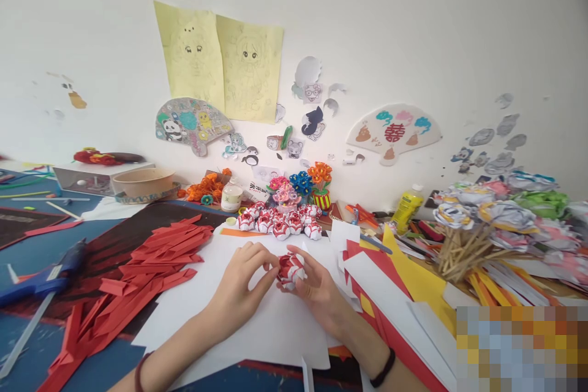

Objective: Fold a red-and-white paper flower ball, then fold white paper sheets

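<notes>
A red and white folded paper flower [291, 269] is held above white paper sheets [266, 334]. My right hand [321, 294] cradles it, fingers behind and thumb in front. My left hand [242, 282] is closed, thumb and fingertips pinched at the flower's left edge; whether a petal lies between them is hard to make out. Beyond the hands stands a cluster of similar red and white paper flowers [281, 225]. To the left lies a heap of folded red paper strips [151, 269].
A blue glue gun [52, 278] with a clear glue stick lies at the left. Red, yellow and white paper sheets [399, 288] spread to the right. Behind them are a yellow bottle [408, 209] and stemmed paper flowers [487, 214]. A beige bowl [144, 182] sits back left.
</notes>
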`<state>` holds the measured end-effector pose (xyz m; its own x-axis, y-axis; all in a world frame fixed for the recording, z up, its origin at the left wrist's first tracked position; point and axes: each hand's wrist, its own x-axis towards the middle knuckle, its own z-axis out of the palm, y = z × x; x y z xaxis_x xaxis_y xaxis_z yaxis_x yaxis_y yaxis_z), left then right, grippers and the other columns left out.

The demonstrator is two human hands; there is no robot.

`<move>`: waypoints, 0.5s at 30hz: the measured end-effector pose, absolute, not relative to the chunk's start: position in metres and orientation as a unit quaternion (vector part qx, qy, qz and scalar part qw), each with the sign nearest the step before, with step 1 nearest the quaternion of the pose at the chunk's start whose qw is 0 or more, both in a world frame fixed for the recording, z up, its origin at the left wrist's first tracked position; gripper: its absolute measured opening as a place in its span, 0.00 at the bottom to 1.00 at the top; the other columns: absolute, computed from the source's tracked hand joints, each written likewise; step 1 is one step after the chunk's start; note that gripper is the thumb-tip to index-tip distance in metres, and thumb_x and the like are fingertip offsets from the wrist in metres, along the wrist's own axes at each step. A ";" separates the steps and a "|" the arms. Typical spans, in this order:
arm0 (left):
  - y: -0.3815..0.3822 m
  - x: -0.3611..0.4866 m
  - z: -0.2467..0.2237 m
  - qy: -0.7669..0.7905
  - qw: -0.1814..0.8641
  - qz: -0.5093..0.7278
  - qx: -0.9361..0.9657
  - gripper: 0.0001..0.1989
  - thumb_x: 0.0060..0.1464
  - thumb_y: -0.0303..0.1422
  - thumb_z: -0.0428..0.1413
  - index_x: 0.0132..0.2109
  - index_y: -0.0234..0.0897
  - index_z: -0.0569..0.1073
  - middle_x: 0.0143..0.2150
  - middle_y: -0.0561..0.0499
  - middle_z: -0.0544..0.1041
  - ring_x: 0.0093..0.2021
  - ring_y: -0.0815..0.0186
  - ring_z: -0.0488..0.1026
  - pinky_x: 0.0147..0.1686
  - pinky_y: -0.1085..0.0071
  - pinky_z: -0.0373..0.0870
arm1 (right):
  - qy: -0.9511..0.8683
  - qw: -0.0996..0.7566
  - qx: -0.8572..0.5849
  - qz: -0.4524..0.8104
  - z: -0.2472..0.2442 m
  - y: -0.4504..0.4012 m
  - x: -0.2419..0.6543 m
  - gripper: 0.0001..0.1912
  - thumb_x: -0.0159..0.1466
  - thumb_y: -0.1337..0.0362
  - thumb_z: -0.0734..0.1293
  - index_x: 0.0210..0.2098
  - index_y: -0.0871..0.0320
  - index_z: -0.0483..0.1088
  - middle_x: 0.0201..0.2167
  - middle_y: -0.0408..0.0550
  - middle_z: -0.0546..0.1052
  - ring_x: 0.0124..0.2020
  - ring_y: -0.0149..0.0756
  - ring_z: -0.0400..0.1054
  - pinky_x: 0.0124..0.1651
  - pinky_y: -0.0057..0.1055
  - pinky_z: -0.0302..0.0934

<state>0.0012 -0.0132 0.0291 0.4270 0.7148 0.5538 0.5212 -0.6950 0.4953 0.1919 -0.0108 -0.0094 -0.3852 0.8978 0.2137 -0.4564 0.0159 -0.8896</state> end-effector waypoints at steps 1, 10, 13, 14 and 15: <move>-0.013 0.001 0.030 0.371 0.127 0.389 0.834 0.06 0.63 0.31 0.47 0.38 0.39 0.69 0.35 0.50 0.70 0.38 0.63 0.65 0.40 0.65 0.61 | -0.502 0.507 -0.223 0.664 -0.010 -0.011 0.192 0.33 0.55 0.57 0.75 0.58 0.51 0.63 0.50 0.50 0.70 0.46 0.40 0.69 0.53 0.46 0.61; -0.020 0.005 0.032 0.342 0.170 0.390 0.837 0.06 0.62 0.32 0.50 0.37 0.40 0.70 0.34 0.51 0.71 0.38 0.64 0.66 0.39 0.68 0.63 | -0.529 0.486 -0.262 0.644 -0.009 -0.011 0.191 0.35 0.50 0.55 0.77 0.56 0.50 0.66 0.51 0.52 0.71 0.45 0.42 0.69 0.49 0.42 0.62; -0.020 0.005 0.031 0.345 0.174 0.386 0.838 0.06 0.62 0.33 0.51 0.36 0.40 0.70 0.34 0.51 0.71 0.37 0.64 0.66 0.39 0.68 0.63 | -0.533 0.485 -0.284 0.633 -0.009 -0.011 0.191 0.37 0.47 0.54 0.78 0.55 0.50 0.67 0.51 0.52 0.72 0.48 0.45 0.68 0.51 0.43 0.61; -0.020 0.005 0.031 0.347 0.173 0.384 0.838 0.06 0.62 0.33 0.51 0.36 0.40 0.71 0.33 0.51 0.71 0.37 0.64 0.66 0.38 0.68 0.63 | -0.536 0.485 -0.289 0.628 -0.009 -0.011 0.191 0.38 0.47 0.53 0.78 0.55 0.50 0.67 0.50 0.51 0.72 0.49 0.46 0.67 0.51 0.43 0.61; -0.020 0.005 0.030 0.348 0.173 0.382 0.838 0.06 0.61 0.33 0.51 0.36 0.40 0.71 0.33 0.51 0.71 0.37 0.64 0.66 0.38 0.68 0.63 | -0.539 0.484 -0.294 0.624 -0.009 -0.011 0.191 0.38 0.47 0.53 0.78 0.55 0.50 0.67 0.50 0.51 0.73 0.49 0.46 0.67 0.51 0.43 0.60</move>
<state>0.0053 -0.0200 0.0301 0.4650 0.7159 0.5208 0.4520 -0.6978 0.5557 0.1907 -0.0110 -0.0089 -0.3583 0.9206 0.1554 -0.2876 0.0495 -0.9565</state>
